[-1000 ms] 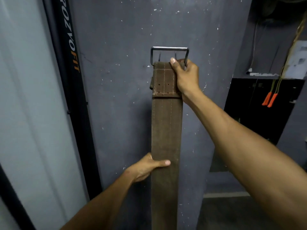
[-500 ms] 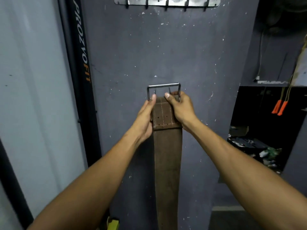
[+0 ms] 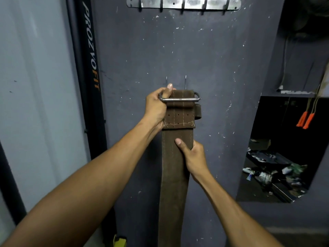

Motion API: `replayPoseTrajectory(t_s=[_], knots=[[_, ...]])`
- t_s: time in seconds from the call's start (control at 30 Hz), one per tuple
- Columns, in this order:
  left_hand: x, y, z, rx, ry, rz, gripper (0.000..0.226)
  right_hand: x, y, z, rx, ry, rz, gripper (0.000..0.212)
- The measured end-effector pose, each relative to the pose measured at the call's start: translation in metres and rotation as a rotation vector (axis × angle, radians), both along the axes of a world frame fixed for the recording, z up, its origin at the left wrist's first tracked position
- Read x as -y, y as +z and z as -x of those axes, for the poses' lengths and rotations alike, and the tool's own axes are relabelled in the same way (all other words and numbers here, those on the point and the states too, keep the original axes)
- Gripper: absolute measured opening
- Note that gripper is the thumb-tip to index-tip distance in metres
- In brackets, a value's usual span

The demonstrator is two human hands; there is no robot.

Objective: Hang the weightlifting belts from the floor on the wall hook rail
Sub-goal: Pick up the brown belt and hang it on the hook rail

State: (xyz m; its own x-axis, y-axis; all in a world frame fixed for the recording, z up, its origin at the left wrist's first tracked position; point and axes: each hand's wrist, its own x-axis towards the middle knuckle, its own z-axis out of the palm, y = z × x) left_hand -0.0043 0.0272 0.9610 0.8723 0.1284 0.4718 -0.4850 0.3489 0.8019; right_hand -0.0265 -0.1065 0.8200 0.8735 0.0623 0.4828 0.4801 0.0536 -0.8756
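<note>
A long brown leather weightlifting belt hangs upright in front of the dark grey wall, held by both hands. Its steel buckle frame lies folded down over the belt's top end, and two prongs stick straight up. My left hand grips the belt's top left corner and the buckle's left end, thumb pointing up. My right hand grips the strap's right edge lower down, thumb across the front. The metal hook rail with several hooks is fixed to the wall well above the buckle.
A black padded post lettered PROZVOFIT stands left of the wall panel. To the right is a dark recess with clutter and orange-handled cords hanging. A yellow object shows at the bottom edge.
The buckle frame has flipped down over the belt's top, leaving the prongs pointing up. My right hand slid from the top down to the strap; my left hand now grips the buckle's left end.
</note>
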Motion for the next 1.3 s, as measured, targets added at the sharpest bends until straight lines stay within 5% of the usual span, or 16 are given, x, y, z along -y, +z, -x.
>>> replayPoseTrajectory(t_s=[0.07, 0.2, 0.33, 0.6, 0.83, 0.97, 1.07, 1.3], knots=[[-0.001, 0.004, 0.0, -0.012, -0.003, 0.0, 0.029, 0.002, 0.002, 0.003, -0.018, 0.039, -0.034, 0.018], [-0.013, 0.018, 0.002, -0.034, -0.061, 0.037, 0.026, 0.004, -0.046, 0.021, -0.16, 0.147, -0.019, 0.071], [-0.019, 0.024, 0.009, -0.028, -0.087, 0.035, 0.026, -0.003, -0.083, 0.037, -0.23, 0.104, -0.098, 0.055], [-0.026, 0.037, 0.013, -0.051, -0.071, 0.077, 0.023, -0.011, -0.103, 0.045, -0.238, 0.061, -0.058, 0.07], [-0.009, 0.017, 0.005, -0.076, -0.174, 0.085, 0.01, 0.01, 0.03, 0.007, 0.113, -0.051, -0.056, 0.066], [0.004, 0.018, 0.001, -0.092, -0.177, 0.048, 0.017, 0.034, 0.105, -0.008, 0.362, -0.248, 0.194, 0.084], [0.008, 0.027, -0.003, -0.146, -0.174, 0.011, 0.016, 0.05, 0.129, -0.016, 0.421, -0.272, 0.399, 0.069], [0.043, 0.019, -0.008, -0.029, -0.248, -0.113, 0.011, 0.086, 0.171, -0.047, 0.391, -0.384, 0.203, 0.04]])
